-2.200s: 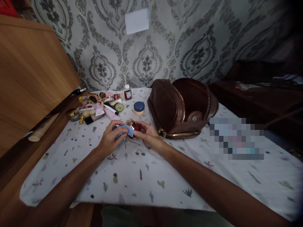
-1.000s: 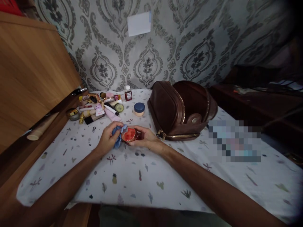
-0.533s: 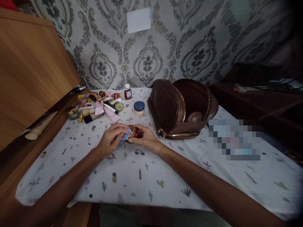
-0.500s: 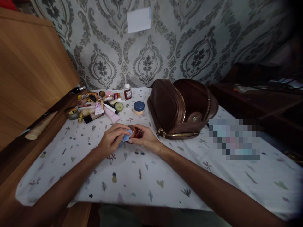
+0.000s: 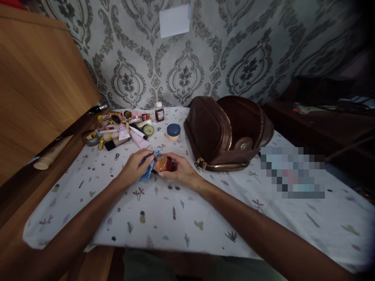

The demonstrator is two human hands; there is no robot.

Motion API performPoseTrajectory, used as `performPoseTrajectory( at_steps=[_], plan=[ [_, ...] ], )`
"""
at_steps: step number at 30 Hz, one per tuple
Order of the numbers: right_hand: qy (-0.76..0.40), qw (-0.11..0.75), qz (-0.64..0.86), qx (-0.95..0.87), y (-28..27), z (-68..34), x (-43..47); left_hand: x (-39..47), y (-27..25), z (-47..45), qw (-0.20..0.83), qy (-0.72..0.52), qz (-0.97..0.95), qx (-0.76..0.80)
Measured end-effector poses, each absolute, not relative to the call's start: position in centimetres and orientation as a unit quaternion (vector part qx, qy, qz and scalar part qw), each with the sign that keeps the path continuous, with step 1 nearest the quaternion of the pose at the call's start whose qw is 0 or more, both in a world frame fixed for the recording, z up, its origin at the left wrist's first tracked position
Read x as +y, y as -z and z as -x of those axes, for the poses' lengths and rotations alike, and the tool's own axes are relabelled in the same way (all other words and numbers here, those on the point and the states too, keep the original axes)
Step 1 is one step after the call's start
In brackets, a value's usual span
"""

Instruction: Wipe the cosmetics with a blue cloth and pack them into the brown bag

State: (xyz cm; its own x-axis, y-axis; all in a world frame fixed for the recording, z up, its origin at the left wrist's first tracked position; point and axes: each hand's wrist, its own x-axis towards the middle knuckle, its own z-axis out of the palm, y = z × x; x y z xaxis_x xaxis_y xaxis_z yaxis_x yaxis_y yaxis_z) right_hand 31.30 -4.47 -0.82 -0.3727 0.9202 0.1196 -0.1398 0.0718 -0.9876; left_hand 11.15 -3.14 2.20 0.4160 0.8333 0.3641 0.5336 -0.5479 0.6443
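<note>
My right hand (image 5: 183, 171) is closed around a small amber-red container (image 5: 163, 163), a jar or bottle whose exact kind I cannot make out. Pinched in my left hand (image 5: 135, 166) is a blue cloth (image 5: 147, 168), which touches the container's left end. Both hands are just above the middle of the patterned tablecloth (image 5: 164, 222). Beyond them stands a jar with a dark blue lid (image 5: 173, 132). To the right of my hands sits a brown leather bag (image 5: 209, 132), its top zipper undone.
At the back left lies a pile of cosmetics, with a pink tube (image 5: 139, 138) and a makeup brush (image 5: 115, 144). A small white-capped bottle (image 5: 159, 112) stands near the wall. Wooden furniture (image 5: 43, 70) borders the left side. A blurred-out flat item (image 5: 293, 171) lies at right.
My left hand and the blue cloth have shifted slightly left on the container, so more of its amber side shows. My right hand keeps its grip. The view has moved slightly.
</note>
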Motion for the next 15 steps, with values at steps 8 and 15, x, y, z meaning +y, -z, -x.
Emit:
performPoseTrajectory(
  at_steps=[8,15],
  plan=[
    [-0.654,0.487,0.348,-0.462,0.9,-31.7,-3.8,-2.6,-0.9,-9.8,0.441,-0.315,-0.730,0.416],
    [-0.707,0.462,0.293,-0.449,1.0,-31.8,-3.9,-2.1,-0.9,-10.3,0.449,-0.323,-0.718,0.423]
  ],
)
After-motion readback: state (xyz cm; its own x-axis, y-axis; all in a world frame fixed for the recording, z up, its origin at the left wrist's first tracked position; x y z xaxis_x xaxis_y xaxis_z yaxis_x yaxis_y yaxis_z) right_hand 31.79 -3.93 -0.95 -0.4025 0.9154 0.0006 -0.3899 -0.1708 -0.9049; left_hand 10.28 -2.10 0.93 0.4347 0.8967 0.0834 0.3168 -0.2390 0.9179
